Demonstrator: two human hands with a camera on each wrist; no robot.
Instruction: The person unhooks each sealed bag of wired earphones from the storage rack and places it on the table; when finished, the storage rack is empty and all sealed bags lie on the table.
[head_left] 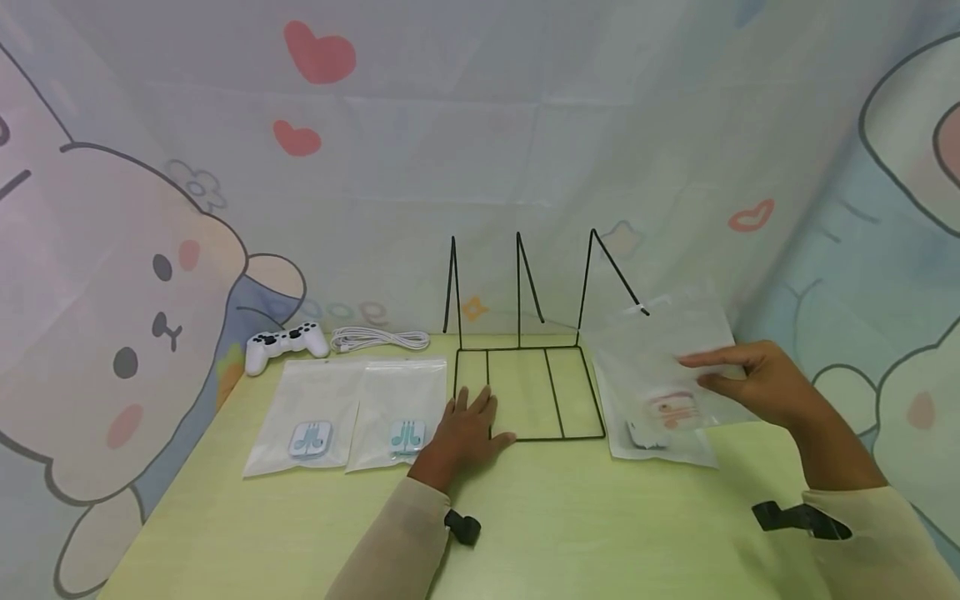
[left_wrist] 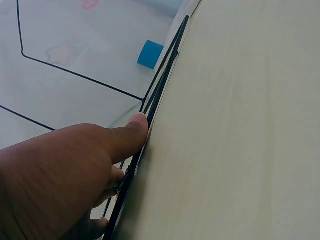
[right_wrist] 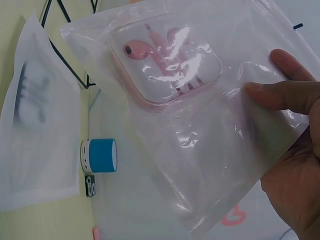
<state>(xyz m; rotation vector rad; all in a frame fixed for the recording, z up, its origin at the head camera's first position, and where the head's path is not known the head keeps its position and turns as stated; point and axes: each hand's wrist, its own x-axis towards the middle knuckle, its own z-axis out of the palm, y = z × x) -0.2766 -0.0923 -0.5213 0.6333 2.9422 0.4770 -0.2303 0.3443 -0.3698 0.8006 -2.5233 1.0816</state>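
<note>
My right hand (head_left: 757, 387) pinches the side of a clear plastic bag (head_left: 675, 333) between thumb and fingers. Inside that bag is a square case of pink earphones (right_wrist: 165, 60). The bag's upper edge overlaps the tip of the right-hand prong of a black wire rack (head_left: 561, 392); whether they touch I cannot tell. My left hand (head_left: 465, 437) rests with spread fingers on the rack's front left corner, its thumb (left_wrist: 132, 132) against the front rod. Below the raised bag, another bag (head_left: 701, 450) with a dark-looking case lies on the table.
Left of the rack lie two bags with blue earphones, one outer (head_left: 311, 437) and one inner (head_left: 407, 437). Behind them are a white game controller (head_left: 287, 343) and a coiled white cable (head_left: 380, 337). A blue cylinder (right_wrist: 102, 155) stands by the patterned backdrop (head_left: 480, 150).
</note>
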